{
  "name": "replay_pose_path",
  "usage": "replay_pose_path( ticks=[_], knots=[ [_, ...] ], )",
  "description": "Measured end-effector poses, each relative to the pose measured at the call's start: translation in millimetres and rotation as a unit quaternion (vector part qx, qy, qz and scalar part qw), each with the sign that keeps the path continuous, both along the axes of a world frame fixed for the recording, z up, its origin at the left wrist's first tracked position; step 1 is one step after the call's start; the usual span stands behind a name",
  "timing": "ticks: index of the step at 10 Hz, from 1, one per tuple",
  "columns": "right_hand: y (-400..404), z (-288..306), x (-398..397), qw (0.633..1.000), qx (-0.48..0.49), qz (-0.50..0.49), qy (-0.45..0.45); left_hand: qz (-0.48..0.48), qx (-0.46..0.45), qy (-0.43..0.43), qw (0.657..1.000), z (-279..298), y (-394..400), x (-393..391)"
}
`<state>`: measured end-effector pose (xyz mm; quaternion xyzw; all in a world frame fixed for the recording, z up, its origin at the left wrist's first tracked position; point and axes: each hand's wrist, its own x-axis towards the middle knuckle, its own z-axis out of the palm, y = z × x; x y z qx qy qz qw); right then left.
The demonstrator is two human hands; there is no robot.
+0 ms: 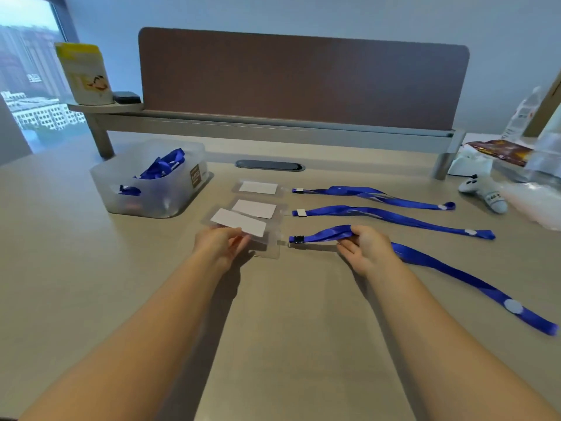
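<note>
Both grips are closed on things. The left grip (220,247) pinches the near edge of a clear badge holder (243,230) between thumb and fingers and holds it tilted above the bench (288,314), with a white card (238,221) showing inside the sleeve. The far corner of this holder overlaps the middle holder in the view; whether they touch cannot be told. The right grip (367,250) has its thumb and fingers curled round a blue lanyard (455,275) close to the clip end. From the hand the strap arches up and left to a small black clip (297,239), which sits just beside the right edge of the held holder and casts a shadow on the bench below. Behind the hand, the rest of the strap trails flat across the bench to the near right.

Two more badge holders lie flat farther back, a middle holder (255,208) and a far holder (258,187), each with a white card inside. To the right of each, a further blue lanyard lies stretched out: the middle lanyard (394,217) and the far lanyard (373,194). A frosted plastic bin (170,202) at the left holds a tangle of blue straps. A brown divider panel (303,80) stands along the back of the bench, and a small white plush toy (482,192) lies at the far right.
</note>
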<state>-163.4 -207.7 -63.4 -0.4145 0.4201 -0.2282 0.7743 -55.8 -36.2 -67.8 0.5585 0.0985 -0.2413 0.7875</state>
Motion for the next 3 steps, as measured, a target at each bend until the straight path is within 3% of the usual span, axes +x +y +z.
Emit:
replay_pose_path(
  ticks=[2,3],
  knots=[
    [6.0,3.7,0.9,0.996,-0.037,0.06,0.062,-0.011,-0.005,0.003,1.0,-9.7,6.6,4.0],
    [6.7,1.4,-1.6,0.983,-0.09,0.073,0.145,-0.05,0.044,0.018,0.998,-3.3,19.5,0.9]
  ],
)
